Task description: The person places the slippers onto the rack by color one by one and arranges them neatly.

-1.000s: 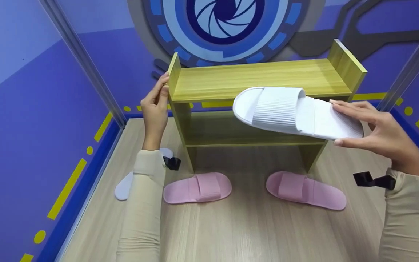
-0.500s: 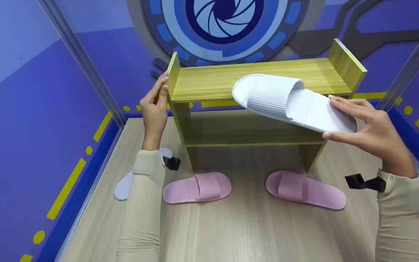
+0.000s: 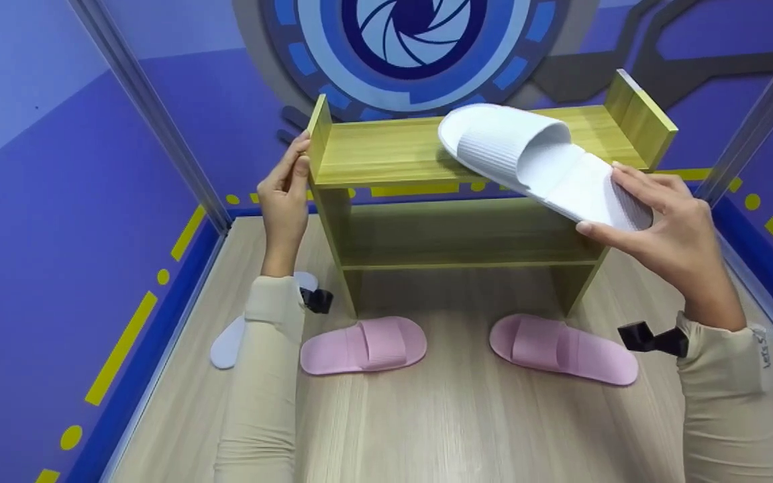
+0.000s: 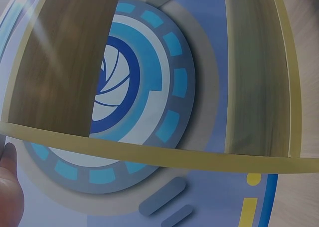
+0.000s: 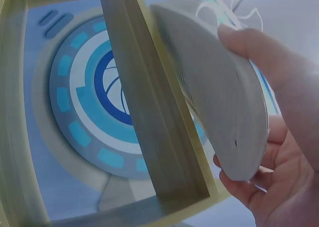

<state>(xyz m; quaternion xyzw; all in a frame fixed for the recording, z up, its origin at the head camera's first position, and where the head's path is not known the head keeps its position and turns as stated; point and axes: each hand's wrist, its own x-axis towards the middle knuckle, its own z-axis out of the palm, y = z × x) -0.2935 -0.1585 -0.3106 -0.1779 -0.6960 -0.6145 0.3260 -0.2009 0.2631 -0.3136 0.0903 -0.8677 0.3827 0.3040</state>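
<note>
In the head view my right hand (image 3: 672,231) grips a white slide slipper (image 3: 571,171) by its heel, thumb on the near edge and fingers on the far edge. The slipper tilts toe-up, its toe overlapping the top board of a wooden shelf (image 3: 386,151). The right wrist view shows the slipper's sole (image 5: 214,87) beside the shelf's front edge. At the shelf's left side panel (image 3: 320,141), my left hand (image 3: 286,194) touches the outer face near the top with extended fingers and thumb. Its thumb (image 4: 10,187) shows at the left wrist view's edge.
Two pink slippers lie on the wood-look floor (image 3: 453,416) before the shelf, a left one (image 3: 386,343) and a right one (image 3: 564,349). A white slipper (image 3: 227,345) is partly hidden behind my left sleeve. Blue-purple walls (image 3: 37,235) enclose the floor.
My right hand has moved left and slightly up with the white slipper, whose toe has risen from in front of the top board's edge to over the board. The left hand stays put.
</note>
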